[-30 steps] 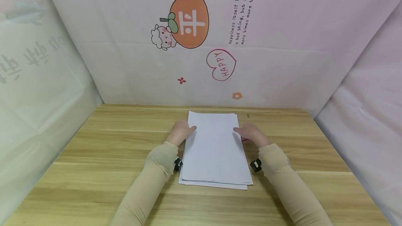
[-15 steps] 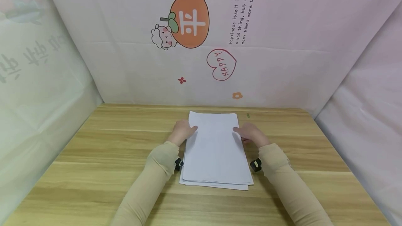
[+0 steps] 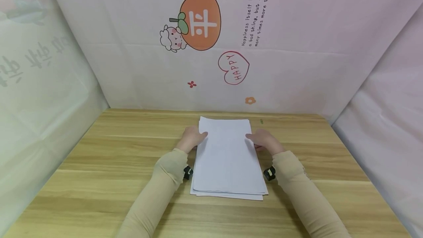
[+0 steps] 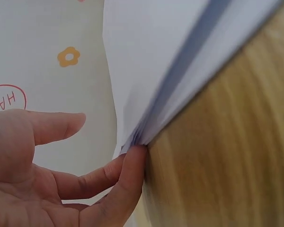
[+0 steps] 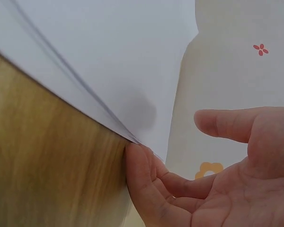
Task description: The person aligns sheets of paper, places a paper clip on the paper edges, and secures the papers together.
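Observation:
A stack of white paper sheets (image 3: pixel 228 161) lies lengthwise on the wooden table, its layers slightly out of line at the near end. My left hand (image 3: pixel 191 137) is at the stack's left edge and my right hand (image 3: pixel 264 140) at its right edge. In the left wrist view, the bent fingers (image 4: pixel 132 172) touch the side of the sheets while the thumb stands apart above them. The right wrist view shows the same on the other side: fingertips (image 5: pixel 138 158) against the paper edge, thumb raised off it. Gaps show between some sheets along both sides.
The wooden table (image 3: pixel 109 179) extends around the stack. Behind it rises a printed cloth (image 3: pixel 148 76), with more cloth hanging at both sides. A small green mark (image 3: pixel 261 121) is on the table beyond my right hand. A dark wrist camera (image 3: pixel 269 173) sits by the right cuff.
The near end of the paper stack has shifted very slightly to the right. Both hands keep nearly the same place and pose at its edges.

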Action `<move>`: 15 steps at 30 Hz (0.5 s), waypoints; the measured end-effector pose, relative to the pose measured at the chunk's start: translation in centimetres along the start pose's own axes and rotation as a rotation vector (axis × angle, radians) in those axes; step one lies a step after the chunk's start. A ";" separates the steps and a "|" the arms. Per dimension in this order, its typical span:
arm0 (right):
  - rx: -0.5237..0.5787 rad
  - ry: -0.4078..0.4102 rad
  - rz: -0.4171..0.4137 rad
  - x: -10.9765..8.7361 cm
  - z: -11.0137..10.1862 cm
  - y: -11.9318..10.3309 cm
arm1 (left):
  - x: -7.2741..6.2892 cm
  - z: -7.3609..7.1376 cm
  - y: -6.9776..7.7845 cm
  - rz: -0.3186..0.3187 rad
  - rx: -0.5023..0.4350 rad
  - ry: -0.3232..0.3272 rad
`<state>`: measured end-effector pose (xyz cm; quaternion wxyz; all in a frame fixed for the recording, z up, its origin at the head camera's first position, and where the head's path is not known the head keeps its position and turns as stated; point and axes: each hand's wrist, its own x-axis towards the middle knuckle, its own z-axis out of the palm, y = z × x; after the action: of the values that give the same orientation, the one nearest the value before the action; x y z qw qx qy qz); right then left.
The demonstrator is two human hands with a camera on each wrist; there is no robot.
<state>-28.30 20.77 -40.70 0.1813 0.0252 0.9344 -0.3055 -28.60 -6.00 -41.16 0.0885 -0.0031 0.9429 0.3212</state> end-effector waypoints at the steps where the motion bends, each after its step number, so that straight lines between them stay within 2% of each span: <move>1: 0.002 0.000 0.003 0.0 0.0 0.0 | 0.0 0.0 -0.1 0.003 -0.013 0.002; 4: 0.009 -0.002 0.008 0.2 0.0 0.1 | 0.1 -0.1 -0.3 0.024 -0.031 0.003; 8: 0.028 -0.003 0.022 0.3 0.0 0.2 | 0.4 -0.2 -0.6 0.034 -0.043 -0.026; 15: 0.045 -0.007 0.015 0.7 -0.1 0.5 | 0.8 -0.6 -0.7 -0.039 -0.119 -0.097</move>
<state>-28.92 21.20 -41.17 0.1861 0.0355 0.9264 -0.3253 -29.47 -6.89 -41.22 0.1401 -0.0110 0.9164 0.3747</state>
